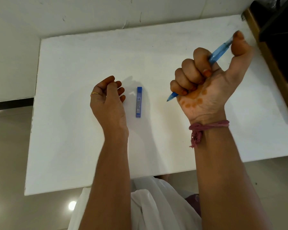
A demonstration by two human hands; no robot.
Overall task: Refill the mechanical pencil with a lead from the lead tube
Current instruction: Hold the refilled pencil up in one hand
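Observation:
A translucent blue mechanical pencil is clenched in the fist of my right hand, raised above the table's right side. Its tip pokes out below the fist toward the left, and my thumb presses on its top end. The blue lead tube lies flat on the white table, lengthwise away from me, between my two hands. My left hand rests on the table just left of the tube, fingers curled loosely, not touching it, and nothing shows in it.
A white wall runs behind the table's far edge. A dark wooden piece of furniture stands at the right, close to the table's corner. My white garment lies below the near table edge. Glossy floor shows on the left.

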